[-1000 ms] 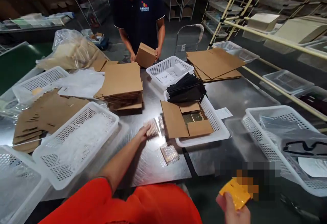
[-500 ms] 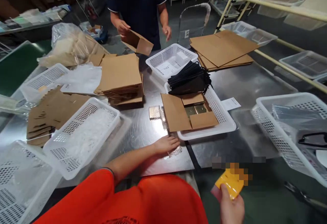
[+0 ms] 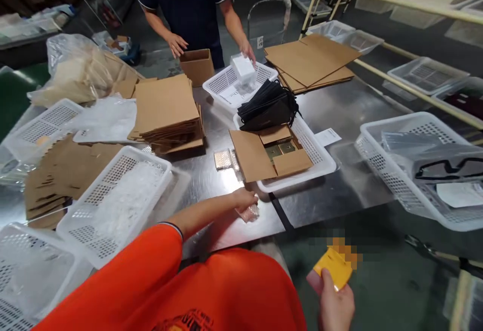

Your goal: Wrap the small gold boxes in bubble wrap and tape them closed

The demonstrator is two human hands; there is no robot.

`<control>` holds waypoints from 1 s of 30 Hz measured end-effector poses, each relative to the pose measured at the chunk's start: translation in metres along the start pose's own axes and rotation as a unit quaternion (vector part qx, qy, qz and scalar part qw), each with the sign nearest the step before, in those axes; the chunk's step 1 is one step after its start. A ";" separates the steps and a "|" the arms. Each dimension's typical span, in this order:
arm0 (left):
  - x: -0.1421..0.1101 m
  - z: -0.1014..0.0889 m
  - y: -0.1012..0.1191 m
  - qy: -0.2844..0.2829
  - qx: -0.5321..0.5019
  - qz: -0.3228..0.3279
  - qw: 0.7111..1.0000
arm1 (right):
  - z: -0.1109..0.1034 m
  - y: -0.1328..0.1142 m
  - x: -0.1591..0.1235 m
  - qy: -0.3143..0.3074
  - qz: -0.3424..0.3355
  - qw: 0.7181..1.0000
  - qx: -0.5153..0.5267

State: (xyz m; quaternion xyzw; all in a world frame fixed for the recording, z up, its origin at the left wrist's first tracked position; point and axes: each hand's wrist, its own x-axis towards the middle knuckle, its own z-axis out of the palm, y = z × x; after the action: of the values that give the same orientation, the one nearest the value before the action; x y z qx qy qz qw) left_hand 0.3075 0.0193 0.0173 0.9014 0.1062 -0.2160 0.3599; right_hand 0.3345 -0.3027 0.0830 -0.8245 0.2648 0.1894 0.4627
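A small bubble-wrap packet point(image 3: 249, 213) is pinched under the fingertips of the left hand point(image 3: 244, 200) on the steel table point(image 3: 339, 190), just in front of the near corner of the tray point(image 3: 320, 162) — the landmark taken here. The packet lies flat on the table, half covered by the curled fingers. A yellow card point(image 3: 334, 267) is gripped between thumb and fingers of the right hand point(image 3: 334, 306), held low off the table edge, well in front of the tray and to its right. Inside the tray an open carton point(image 3: 264, 155) is seen, with a black bundle point(image 3: 267, 109) piled at the tray's far end. Just left of the tray a second packet point(image 3: 222, 159) lies on the table, apart from the left hand. Further left of the tray a stack of flat cardboard point(image 3: 166, 107) is set, and nearer the person a white basket point(image 3: 116, 200) of clear bags. Behind the tray another basket point(image 3: 226, 82) stands, over which a white box point(image 3: 243, 67) is held by a co-worker's hand point(image 3: 248, 52); a small open box point(image 3: 196, 64) is placed by that person's other hand point(image 3: 176, 45). To the right of the tray — well apart — a large basket point(image 3: 381, 160) is seen.
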 end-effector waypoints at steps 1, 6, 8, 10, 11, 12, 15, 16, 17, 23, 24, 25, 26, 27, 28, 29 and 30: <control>-0.011 0.001 -0.004 -0.022 0.053 0.026 0.998 | -0.002 0.005 0.001 0.003 0.002 1.000 -0.011; -0.067 0.027 -0.020 0.043 0.200 0.091 0.975 | -0.005 0.024 0.008 0.018 0.001 1.000 -0.018; -0.083 0.039 -0.022 0.061 0.229 0.092 0.967 | -0.003 0.029 0.008 0.025 0.001 1.000 -0.013; -0.095 0.049 -0.025 0.053 0.260 0.100 0.959 | 0.000 0.030 0.005 0.031 -0.003 0.999 -0.014; -0.100 0.053 -0.026 0.045 0.272 0.107 0.955 | 0.002 0.030 0.003 0.030 -0.007 0.999 -0.008; -0.105 0.056 -0.027 0.039 0.280 0.114 0.953 | 0.003 0.028 0.000 0.026 -0.011 1.000 -0.002; -0.114 0.058 -0.028 0.030 0.286 0.125 0.950 | 0.005 0.020 -0.012 0.026 -0.019 0.999 -0.006; -0.116 0.058 -0.027 0.027 0.289 0.126 0.948 | 0.005 0.017 -0.016 0.028 -0.020 0.999 -0.013; -0.117 0.057 -0.026 0.022 0.297 0.127 0.946 | 0.005 0.014 -0.020 0.030 -0.019 0.999 -0.020; -0.110 0.055 -0.016 0.004 0.342 0.113 0.933 | 0.006 0.024 -0.028 0.048 -0.007 0.999 0.000; -0.107 0.055 -0.013 0.006 0.339 0.107 0.935 | 0.007 0.028 -0.028 0.050 -0.009 0.999 0.010; -0.102 0.053 -0.011 0.005 0.334 0.097 0.937 | 0.007 0.032 -0.028 0.049 -0.010 0.999 0.018; -0.097 0.051 -0.008 -0.004 0.328 0.087 0.941 | 0.008 0.036 -0.028 0.049 -0.010 0.999 0.023; -0.092 0.049 -0.006 -0.019 0.323 0.076 0.943 | 0.009 0.039 -0.028 0.049 -0.007 0.998 0.024; -0.087 0.046 -0.005 -0.035 0.321 0.065 0.944 | 0.010 0.041 -0.028 0.051 -0.001 0.998 0.022; -0.083 0.042 -0.004 -0.047 0.320 0.056 0.944 | 0.010 0.042 -0.029 0.054 0.003 0.998 0.019; -0.080 0.039 -0.005 -0.055 0.321 0.053 0.944 | 0.011 0.043 -0.029 0.054 0.004 0.998 0.017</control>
State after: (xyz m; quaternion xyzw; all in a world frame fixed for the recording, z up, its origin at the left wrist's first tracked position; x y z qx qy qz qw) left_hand 0.2225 -0.0077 0.0266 0.9603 -0.0368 -0.2681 0.0682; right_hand 0.2843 -0.3039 0.0653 -0.8247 0.2958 0.1416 0.4608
